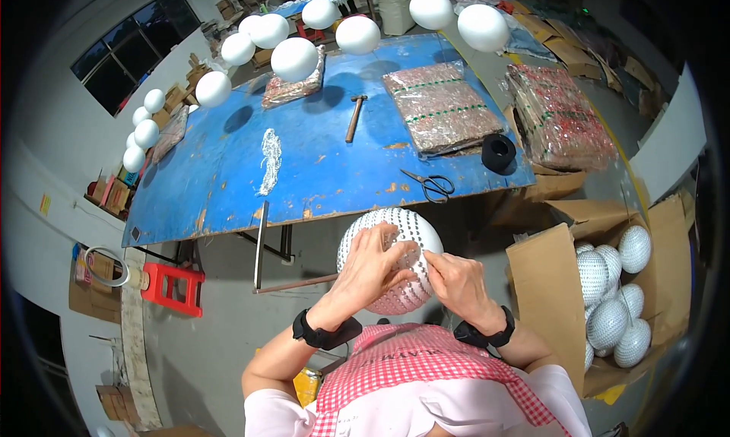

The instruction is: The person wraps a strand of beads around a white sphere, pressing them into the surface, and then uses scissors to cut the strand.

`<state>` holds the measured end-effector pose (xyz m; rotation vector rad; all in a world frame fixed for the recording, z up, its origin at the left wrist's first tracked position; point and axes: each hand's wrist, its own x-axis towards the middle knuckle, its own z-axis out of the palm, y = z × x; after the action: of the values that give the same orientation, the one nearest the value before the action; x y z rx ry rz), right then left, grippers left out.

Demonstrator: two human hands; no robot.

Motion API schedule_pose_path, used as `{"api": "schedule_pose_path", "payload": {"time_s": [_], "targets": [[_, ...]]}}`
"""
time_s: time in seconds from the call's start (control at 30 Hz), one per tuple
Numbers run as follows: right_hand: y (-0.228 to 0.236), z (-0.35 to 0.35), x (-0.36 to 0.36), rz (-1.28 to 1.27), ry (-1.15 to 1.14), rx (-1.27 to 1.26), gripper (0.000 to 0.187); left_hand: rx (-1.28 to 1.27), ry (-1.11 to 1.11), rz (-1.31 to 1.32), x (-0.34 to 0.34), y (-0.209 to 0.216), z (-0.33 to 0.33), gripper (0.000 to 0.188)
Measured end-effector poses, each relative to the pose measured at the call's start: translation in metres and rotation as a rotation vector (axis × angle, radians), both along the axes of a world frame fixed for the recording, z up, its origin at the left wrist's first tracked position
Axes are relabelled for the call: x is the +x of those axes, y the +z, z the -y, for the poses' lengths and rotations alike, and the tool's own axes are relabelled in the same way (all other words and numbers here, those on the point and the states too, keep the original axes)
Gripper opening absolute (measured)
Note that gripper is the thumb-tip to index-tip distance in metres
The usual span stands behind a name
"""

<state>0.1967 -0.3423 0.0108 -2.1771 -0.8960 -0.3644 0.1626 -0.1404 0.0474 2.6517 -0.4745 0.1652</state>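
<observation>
A large white ball (395, 296) with spiral rows of silver sequins is in front of me, just off the table's near edge. Bare white shows on its upper right. My left hand (370, 264) lies on the ball's face, fingers spread and bent over the rows. At the ball's right side, my right hand (460, 286) is closed in a pinch against the surface; what sits between its fingertips is hidden. A brown rod (298, 283) runs from an upright metal bar (261, 243) to the ball's left side.
On the blue table (213, 186) lie a silver sequin strand (269, 163), hammer (355, 119), scissors (430, 185), black tape roll (498, 153) and wrapped bundles (441, 106). Plain white balls (294, 58) hang above it. A carton (544, 285) of sequined balls stands right, a red stool (173, 289) left.
</observation>
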Motion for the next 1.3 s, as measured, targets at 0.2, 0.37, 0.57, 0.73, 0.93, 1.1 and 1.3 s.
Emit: {"api": "schedule_pose_path", "payload": {"time_s": [0.2, 0.37, 0.57, 0.73, 0.93, 1.1, 1.3], "targets": [[-0.001, 0.003, -0.007, 0.024, 0.007, 0.004, 0.028, 0.007, -0.030, 0.092, -0.003, -0.008, 0.001, 0.044], [-0.010, 0.009, -0.011, -0.008, 0.018, -0.025, 0.029, 0.049, 0.006, 0.022, -0.007, -0.004, 0.004, 0.046], [-0.012, 0.013, -0.013, 0.019, 0.031, 0.045, 0.032, 0.013, -0.039, 0.009, 0.001, -0.001, -0.008, 0.046], [-0.007, 0.017, -0.016, -0.032, 0.029, 0.009, 0.029, -0.133, -0.063, -0.047, 0.002, -0.011, -0.014, 0.046], [-0.007, 0.020, -0.016, -0.082, 0.034, 0.058, 0.024, 0.206, -0.087, 0.053, -0.005, 0.004, 0.012, 0.058], [0.001, 0.024, -0.016, -0.099, 0.029, 0.046, 0.024, 0.270, -0.074, -0.035, 0.000, 0.020, 0.017, 0.056], [-0.007, 0.026, -0.016, -0.065, 0.037, 0.050, 0.028, 0.286, -0.084, -0.087, 0.004, 0.023, 0.018, 0.054]]}}
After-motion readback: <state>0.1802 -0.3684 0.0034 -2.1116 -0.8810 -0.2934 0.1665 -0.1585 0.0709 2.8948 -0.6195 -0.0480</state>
